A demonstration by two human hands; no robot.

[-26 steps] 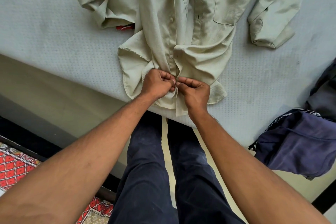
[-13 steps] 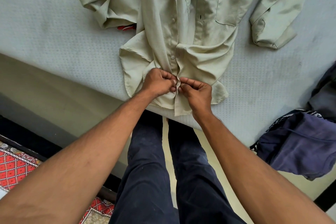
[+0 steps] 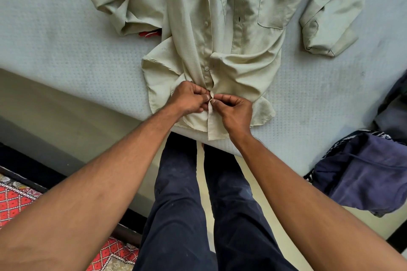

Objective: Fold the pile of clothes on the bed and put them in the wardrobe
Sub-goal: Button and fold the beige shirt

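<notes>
Fingers (image 3: pixel 228 99) of left hand (image 3: pixel 189 101) and right hand (image 3: pixel 237 115) tight on shirt (image 3: pixel 244 28) placket

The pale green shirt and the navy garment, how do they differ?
The pale green button-up shirt lies spread out, front up, the left hand and right hand pinching its placket; the navy blue cloth garment sits bunched at the pale mattress edge, untouched. Neither is folded.

Single head-worn wide-angle view, facing forward and steeply down, close over the near edge of the bed (image 3: pixel 66 50)
</notes>
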